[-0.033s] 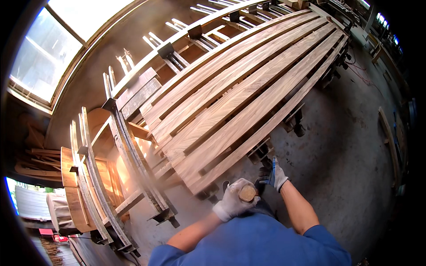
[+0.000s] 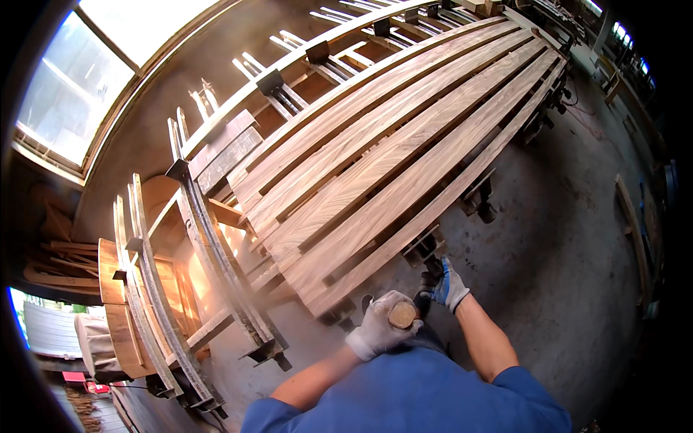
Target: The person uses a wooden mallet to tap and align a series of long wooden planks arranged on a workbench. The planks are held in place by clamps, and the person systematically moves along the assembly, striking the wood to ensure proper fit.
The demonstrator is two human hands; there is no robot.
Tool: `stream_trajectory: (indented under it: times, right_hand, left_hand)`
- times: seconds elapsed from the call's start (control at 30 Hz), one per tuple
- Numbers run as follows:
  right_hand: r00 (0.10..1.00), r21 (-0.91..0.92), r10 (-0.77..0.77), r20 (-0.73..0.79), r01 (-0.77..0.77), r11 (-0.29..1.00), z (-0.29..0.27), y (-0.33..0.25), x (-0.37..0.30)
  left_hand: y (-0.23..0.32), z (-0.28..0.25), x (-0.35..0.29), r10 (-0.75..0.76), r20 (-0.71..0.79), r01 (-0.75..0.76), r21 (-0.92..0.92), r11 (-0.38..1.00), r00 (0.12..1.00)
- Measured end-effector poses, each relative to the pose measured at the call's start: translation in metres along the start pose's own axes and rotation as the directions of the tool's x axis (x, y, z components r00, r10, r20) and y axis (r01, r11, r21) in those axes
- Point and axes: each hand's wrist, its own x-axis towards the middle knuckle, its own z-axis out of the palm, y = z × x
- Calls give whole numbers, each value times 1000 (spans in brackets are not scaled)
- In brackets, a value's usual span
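A person in a blue top stands at a big clamping rack. Both hands wear gloves.

The left hand (image 2: 381,326) has a white glove. It is closed tight around a round wooden handle (image 2: 403,315). The pale round end of the handle sticks out of the fist. It sits just below the near edge of the boards, right by the person's chest.

The right hand (image 2: 447,286) has a grey and blue glove. It is up against a dark metal clamp (image 2: 431,268) under the edge of the nearest board. The fingers curl at the clamp, but I cannot tell if they really grip it.

Five long wooden boards (image 2: 404,144) lie side by side on the rack, with thin gaps between them. They run from near the hands far off to the top right. More dark clamps hang along the right edge; I can count about three others (image 2: 485,206).

To the left stand long metal bars (image 2: 209,252), two sets of them, leaning in rows. The floor (image 2: 570,245) is grey concrete. A bright window (image 2: 72,86) is at the top left.
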Motion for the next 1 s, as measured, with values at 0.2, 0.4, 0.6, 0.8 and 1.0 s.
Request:
stream_trajectory:
  times: [0.2, 0.4, 0.6, 0.8, 1.0]
  right_hand:
    - [824, -576, -554, -115, 399, 713, -10, 25, 29]
    - [764, -662, -627, -149, 394, 637, -1, 14, 13]
    - [807, -756, -582, -102, 317, 572, 25, -18, -33]
    - [653, -918, -757, 39, 322, 231, 26, -5, -37]
    - [989, 169, 60, 137, -82, 982, -28, 5, 30]
  left_hand:
    - [-2, 2, -2, 22, 10, -22, 26, 999, 1000]
    - [0, 1, -3, 21, 7, -22, 27, 999, 1000]
    - [-2, 4, -3, 65, -17, -65, 37, 997, 998]
    - [-1, 3, -4, 49, -13, -49, 38, 998, 999]
    - [-6, 4, -4, 60, -9, -59, 42, 997, 998]
